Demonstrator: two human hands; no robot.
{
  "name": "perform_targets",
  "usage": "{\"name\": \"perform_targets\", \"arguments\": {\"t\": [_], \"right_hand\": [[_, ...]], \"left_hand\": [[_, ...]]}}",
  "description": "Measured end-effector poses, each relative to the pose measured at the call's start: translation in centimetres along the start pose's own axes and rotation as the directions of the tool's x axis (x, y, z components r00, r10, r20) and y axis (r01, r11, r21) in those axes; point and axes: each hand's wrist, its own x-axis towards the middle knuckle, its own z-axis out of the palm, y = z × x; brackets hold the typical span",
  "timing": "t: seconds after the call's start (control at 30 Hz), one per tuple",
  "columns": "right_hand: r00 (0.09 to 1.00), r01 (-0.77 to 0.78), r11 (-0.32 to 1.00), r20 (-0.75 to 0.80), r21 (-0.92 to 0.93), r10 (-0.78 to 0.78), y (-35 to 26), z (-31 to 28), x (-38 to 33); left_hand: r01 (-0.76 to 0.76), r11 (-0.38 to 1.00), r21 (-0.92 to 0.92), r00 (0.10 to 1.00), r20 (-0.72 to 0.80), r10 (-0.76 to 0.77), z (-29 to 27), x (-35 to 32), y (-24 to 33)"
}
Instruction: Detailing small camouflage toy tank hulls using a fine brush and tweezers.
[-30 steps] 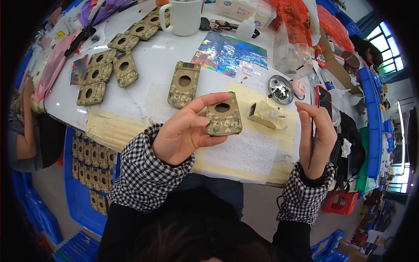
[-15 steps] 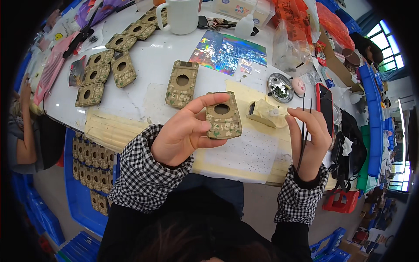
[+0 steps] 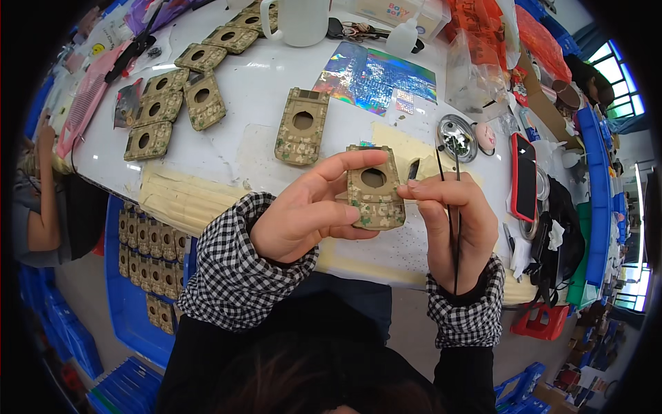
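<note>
Within the left hand (image 3: 293,221), camouflage-patterned round-holed shell (image 3: 376,201)

A spotted piece and black tweezers

We see a small spotted piece (image 3: 376,199) up off the table, between the thumb and fingers of our left hand (image 3: 300,215). It is tan with green and brown patches. Its face has a round dark hole nearer the far end, and we see that face. Our right hand (image 3: 477,233) has thin black tweezers (image 3: 458,238). Their two tips point away from us and stand apart.
</note>
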Motion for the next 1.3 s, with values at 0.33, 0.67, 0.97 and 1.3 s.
{"name": "perform_targets", "arguments": {"t": [0.33, 0.67, 0.97, 1.3], "right_hand": [[1.0, -0.012, 1.0, 0.013, -0.001, 0.012, 0.1, 0.3, 0.2], [1.0, 0.003, 1.0, 0.004, -0.014, -0.002, 0.3, 0.3, 0.2], [0.999, -0.035, 0.998, -0.013, 0.052, 0.035, 0.3, -0.1, 0.1], [0.962, -0.012, 0.818, -0.229, -0.576, -0.147, 1.7, -2.9, 0.4]], "left_hand": [[-0.029, 0.999, 0.016, 0.998, -0.055, 0.03, 0.2, 0.0, -0.2], [-0.028, 0.999, 0.02, 0.998, -0.055, 0.029, 0.2, 0.0, -0.3], [-0.04, 0.999, 0.03, 0.997, -0.059, 0.042, 0.1, 0.1, -0.4], [-0.061, 0.997, 0.052, 0.997, -0.038, 0.063, -0.1, 0.1, -0.6]]}}
